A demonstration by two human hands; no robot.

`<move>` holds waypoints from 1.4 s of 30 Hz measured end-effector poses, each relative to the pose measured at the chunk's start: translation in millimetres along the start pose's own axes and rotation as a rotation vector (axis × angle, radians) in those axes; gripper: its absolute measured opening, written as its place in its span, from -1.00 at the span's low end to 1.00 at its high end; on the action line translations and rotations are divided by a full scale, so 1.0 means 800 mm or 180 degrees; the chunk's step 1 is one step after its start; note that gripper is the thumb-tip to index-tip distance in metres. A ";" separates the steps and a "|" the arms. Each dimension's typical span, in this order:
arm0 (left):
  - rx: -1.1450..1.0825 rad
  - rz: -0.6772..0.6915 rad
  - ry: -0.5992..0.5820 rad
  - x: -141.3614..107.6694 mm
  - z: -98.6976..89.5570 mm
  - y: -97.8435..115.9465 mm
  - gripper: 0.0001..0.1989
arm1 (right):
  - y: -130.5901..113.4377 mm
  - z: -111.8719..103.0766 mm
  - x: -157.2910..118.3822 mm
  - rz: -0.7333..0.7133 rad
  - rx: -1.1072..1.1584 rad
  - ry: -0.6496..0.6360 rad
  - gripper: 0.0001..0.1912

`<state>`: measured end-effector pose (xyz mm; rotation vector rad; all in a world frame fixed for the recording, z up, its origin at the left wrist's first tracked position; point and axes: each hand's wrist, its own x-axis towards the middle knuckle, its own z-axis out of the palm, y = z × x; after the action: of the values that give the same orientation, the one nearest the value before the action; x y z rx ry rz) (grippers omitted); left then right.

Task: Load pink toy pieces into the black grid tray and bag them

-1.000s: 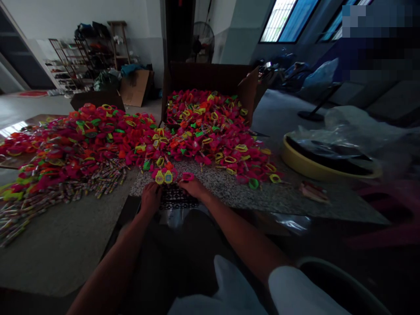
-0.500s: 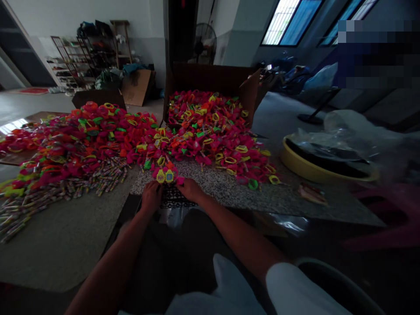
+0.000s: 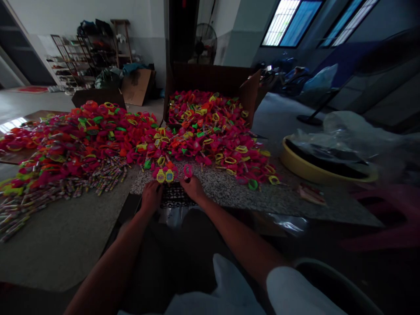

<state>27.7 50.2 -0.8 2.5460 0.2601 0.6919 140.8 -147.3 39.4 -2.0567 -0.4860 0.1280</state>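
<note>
My right hand [image 3: 193,189] pinches a pink toy watch [image 3: 187,170], which stands up above the fingertips. At the left end of a black perforated tray [image 3: 173,195] rests my left hand [image 3: 152,192], its fingers curled at the edge; what they hold, if anything, is too small to make out. Two yellow toy watches, one with a pinkish face [image 3: 160,176] and one with a blue face [image 3: 169,176], lie side by side between my hands at the tray's far edge. Beyond them spreads a heap of pink, yellow, orange and green toy watches [image 3: 203,131].
A cardboard box [image 3: 210,72] lies open behind the heap. Another pile of watches [image 3: 82,135] and thin patterned sticks [image 3: 75,183] cover the left side. At right are a yellow basin [image 3: 295,164] with plastic bags and a pink stool [image 3: 393,210].
The pink watch in my right hand now stands upright, and that hand has shifted slightly right. My left hand has barely moved.
</note>
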 end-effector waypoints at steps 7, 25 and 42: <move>-0.0001 -0.0009 -0.0030 0.001 -0.001 0.001 -0.81 | -0.016 0.000 -0.006 -0.0006 0.0252 -0.0703 -0.74; -0.0084 -0.0033 -0.0001 0.000 0.001 0.002 -0.82 | -0.003 0.005 -0.008 -0.0450 -0.0863 -0.0486 -0.84; -0.0051 -0.0050 -0.0099 0.001 -0.004 0.005 -0.82 | -0.018 0.005 0.012 -0.0571 -0.1233 -0.0757 -0.71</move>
<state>26.9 48.2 3.8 2.5345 0.2627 0.6454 144.0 -133.9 50.9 -2.3735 -0.8977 0.1835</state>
